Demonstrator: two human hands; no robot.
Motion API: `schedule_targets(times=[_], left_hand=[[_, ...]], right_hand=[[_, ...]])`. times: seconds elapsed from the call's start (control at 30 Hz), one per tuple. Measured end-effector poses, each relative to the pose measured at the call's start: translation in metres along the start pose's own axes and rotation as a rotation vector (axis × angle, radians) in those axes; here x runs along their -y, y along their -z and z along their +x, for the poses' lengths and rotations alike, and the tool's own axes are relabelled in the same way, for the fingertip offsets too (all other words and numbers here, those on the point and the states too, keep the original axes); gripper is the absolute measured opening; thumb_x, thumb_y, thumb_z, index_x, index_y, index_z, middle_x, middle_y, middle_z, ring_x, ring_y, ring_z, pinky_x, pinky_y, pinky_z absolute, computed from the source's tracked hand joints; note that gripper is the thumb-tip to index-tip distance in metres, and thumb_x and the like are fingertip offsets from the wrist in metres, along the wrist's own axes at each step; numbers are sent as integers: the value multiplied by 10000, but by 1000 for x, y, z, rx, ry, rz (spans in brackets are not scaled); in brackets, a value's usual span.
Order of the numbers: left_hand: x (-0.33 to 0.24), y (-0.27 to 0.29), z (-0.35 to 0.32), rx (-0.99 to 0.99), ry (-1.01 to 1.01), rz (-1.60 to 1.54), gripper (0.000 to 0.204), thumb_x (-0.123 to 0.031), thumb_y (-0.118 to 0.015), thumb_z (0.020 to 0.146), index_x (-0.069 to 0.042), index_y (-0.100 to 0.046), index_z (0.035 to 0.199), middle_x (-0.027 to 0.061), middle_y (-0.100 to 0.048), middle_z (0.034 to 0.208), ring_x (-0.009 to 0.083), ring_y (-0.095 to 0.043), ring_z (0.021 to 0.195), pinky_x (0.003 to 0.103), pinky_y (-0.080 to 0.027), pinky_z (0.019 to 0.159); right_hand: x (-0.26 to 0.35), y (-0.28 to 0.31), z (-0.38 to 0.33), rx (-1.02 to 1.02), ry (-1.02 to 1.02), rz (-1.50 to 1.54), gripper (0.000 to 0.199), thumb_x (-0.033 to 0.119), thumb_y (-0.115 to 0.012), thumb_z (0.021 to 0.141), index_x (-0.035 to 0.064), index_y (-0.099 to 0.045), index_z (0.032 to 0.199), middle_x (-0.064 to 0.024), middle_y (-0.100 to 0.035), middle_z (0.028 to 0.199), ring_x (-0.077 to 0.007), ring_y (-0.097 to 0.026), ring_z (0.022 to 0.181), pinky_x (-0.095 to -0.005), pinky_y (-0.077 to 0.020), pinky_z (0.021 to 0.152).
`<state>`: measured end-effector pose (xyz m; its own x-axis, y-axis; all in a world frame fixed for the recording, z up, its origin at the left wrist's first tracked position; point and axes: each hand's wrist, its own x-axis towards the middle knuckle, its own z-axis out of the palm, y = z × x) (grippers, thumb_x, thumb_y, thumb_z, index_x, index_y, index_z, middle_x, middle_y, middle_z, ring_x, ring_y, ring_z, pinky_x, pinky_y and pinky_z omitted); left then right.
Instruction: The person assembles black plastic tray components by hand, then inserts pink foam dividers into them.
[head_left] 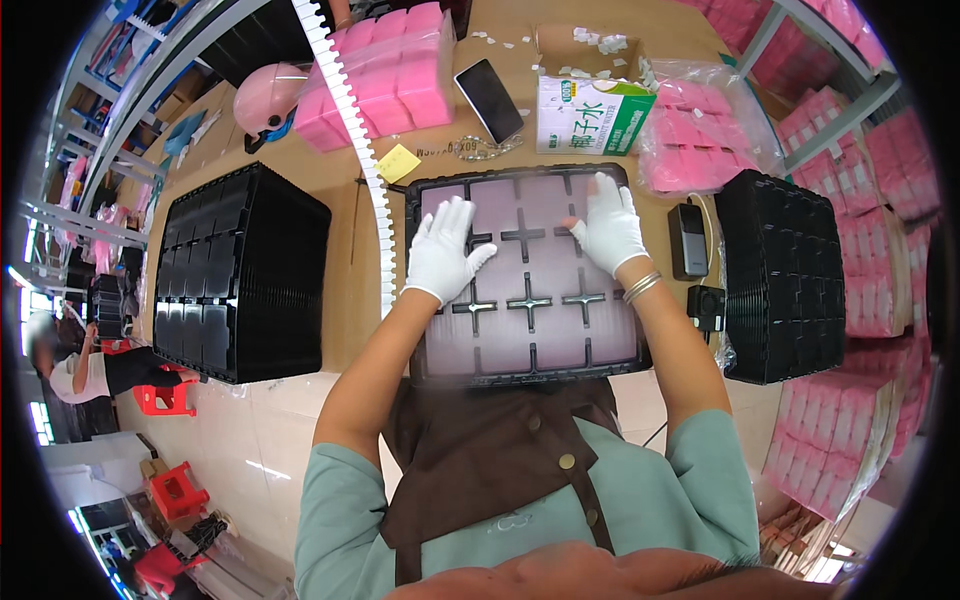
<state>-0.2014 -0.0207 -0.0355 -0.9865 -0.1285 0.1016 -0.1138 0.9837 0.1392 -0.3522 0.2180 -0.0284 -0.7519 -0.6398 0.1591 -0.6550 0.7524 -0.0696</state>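
In front of me lies a black plastic tray (530, 378) with raised cross-shaped dividers. Pale pink-lilac material (550, 258) fills the spaces between the dividers. My left hand (442, 250), in a white glove, rests flat on the tray's left part, fingers together and thumb out. My right hand (608, 228) lies on its upper right part with the fingers stretched out; the thumb tip and some fingertips are bare of the white glove. Neither hand grips anything. What is under the palms is hidden.
Stacks of black trays stand left (240, 275) and right (785, 275). Beyond lie a phone (490, 100), a yellow note (398, 162), pink packs (385, 80) and a carton (590, 115) holding white scraps. A power bank (689, 242) sits at right. A white toothed strip (362, 150) crosses the left side.
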Motion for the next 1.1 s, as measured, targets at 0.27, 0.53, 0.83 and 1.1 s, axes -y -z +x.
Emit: schedule_targets(times=[0.27, 0.53, 0.83, 1.1], left_hand=[[18, -3, -8, -152, 62, 102, 503, -374, -475, 942, 26, -485, 1247, 219, -494, 1303, 346, -463, 1209, 425, -310, 1075], [24, -1, 5, -279, 2, 83, 504, -386, -493, 934, 31, -505, 1217, 227, -523, 1266, 357, -473, 1198, 442, -331, 1045], [6, 32, -103, 50, -260, -63, 620, -380, -575, 871, -14, -429, 1350, 206, -409, 1418, 386, -344, 1335, 477, -261, 1107], [20, 67, -179, 287, -466, -131, 363, -256, -522, 927, -66, -553, 1235, 99, -533, 1316, 259, -474, 1250, 447, -328, 1081]], right_hand=[[13, 35, -32, 168, 44, 45, 851, 589, -554, 825, -99, -437, 1311, -244, -431, 1361, -372, -394, 1266, -419, -304, 1073], [11, 12, 14, -38, 19, -51, 778, 564, -526, 850, -115, -504, 1230, -219, -537, 1178, -352, -511, 1070, -408, -381, 969], [-31, 46, -112, 141, 92, 712, 700, 579, -422, 925, 46, -427, 1379, -253, -536, 1254, -421, -538, 1134, -422, -436, 949], [-34, 55, -193, 143, 400, 475, 306, 323, -639, 855, 98, -694, 1055, -136, -662, 1101, -340, -576, 1134, -429, -451, 969]])
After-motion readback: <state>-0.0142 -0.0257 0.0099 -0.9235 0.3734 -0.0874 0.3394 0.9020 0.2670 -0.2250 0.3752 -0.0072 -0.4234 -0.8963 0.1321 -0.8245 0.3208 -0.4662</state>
